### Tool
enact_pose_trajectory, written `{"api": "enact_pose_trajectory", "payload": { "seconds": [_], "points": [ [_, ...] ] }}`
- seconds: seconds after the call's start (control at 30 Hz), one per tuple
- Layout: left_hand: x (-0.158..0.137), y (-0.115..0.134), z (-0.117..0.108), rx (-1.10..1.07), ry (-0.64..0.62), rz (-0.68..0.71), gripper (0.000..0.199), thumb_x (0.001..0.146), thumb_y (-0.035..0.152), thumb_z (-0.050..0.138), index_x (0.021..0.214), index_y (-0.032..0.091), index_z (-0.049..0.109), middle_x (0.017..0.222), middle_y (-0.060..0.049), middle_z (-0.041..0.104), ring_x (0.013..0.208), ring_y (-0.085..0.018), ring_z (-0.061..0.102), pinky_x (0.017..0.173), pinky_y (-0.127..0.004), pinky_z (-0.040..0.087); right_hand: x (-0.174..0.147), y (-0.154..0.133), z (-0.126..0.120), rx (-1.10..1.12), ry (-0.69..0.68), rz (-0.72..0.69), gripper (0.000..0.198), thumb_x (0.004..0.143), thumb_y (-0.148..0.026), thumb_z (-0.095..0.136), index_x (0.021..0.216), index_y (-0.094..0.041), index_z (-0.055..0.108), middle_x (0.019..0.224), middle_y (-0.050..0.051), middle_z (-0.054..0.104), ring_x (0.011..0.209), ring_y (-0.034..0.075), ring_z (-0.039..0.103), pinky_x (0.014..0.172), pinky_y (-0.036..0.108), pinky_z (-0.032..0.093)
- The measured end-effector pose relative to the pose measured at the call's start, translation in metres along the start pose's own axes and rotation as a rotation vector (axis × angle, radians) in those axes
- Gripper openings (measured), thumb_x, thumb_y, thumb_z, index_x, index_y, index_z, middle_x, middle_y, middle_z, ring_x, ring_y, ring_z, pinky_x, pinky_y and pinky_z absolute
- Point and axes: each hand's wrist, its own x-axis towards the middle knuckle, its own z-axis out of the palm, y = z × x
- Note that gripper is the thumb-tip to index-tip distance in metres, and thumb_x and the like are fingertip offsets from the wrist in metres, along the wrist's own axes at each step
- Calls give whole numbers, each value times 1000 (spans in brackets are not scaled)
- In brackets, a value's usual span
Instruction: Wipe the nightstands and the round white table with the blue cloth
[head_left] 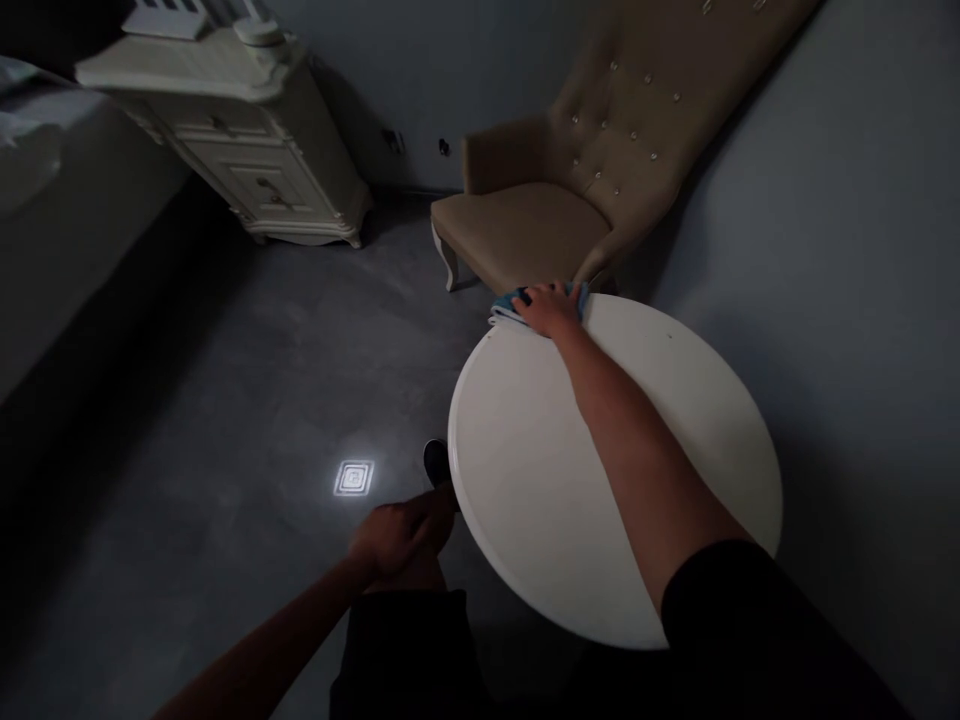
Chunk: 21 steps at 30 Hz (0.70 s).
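My right hand (pixel 551 308) presses down on a folded blue and white cloth (pixel 504 312) at the far edge of a round white table (pixel 540 450). Its fingers spread over the cloth, and part of the cloth sticks out on both sides. My right arm reaches across the tabletop. Low on the left, my left hand (pixel 386 540) rests by my bent knee, beside the table's near left edge. It holds nothing that I can see, and its fingers look stretched out, though they are dim against the leg.
Just beyond the table stands a tan tufted armchair (pixel 525 225). A white nightstand (pixel 262 160) is at the back left, next to a bed (pixel 67 230). A bright square patch (pixel 353 478) shows on the grey floor. The wall (pixel 862 250) runs along the right.
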Motion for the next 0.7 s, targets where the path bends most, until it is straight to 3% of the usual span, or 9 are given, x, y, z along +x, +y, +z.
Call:
{"api": "enact_pose_trajectory", "payload": {
  "seconds": [0.1,0.2,0.4,0.57,0.7],
  "points": [
    [3,-3,1,-5,-13,-9,62,116,57,38,155,33,81,136,-11,89,124,-38,84,103,-45,58,7,65,-20,-35,34,155,72,122,-68,36,154,-19,78,169,20,67,163,53,47,134,94,8],
    [5,-3,2,2,-24,-11,64,115,56,38,156,30,80,138,-13,89,126,-40,83,104,-47,58,-9,133,-40,-60,27,349,73,122,-67,35,157,-16,75,166,25,68,158,54,54,132,93,16],
    [11,7,0,56,-39,5,66,114,57,37,155,32,82,143,-12,87,132,-42,81,106,-49,58,-98,242,-72,-48,14,641,75,121,-69,35,167,-17,65,163,32,66,149,51,64,124,78,46],
    [14,23,-2,95,-35,10,66,113,62,38,141,31,89,140,-14,88,130,-43,82,103,-48,59,-197,286,-82,-27,-13,696,76,120,-68,30,172,-18,57,162,33,67,145,49,71,118,66,56],
    [13,35,0,116,-34,15,65,112,61,40,131,29,92,134,-18,89,124,-42,83,102,-49,60,-280,289,-85,-96,3,633,80,120,-61,23,180,-11,44,160,36,69,143,48,74,117,63,60]
  ]
}}
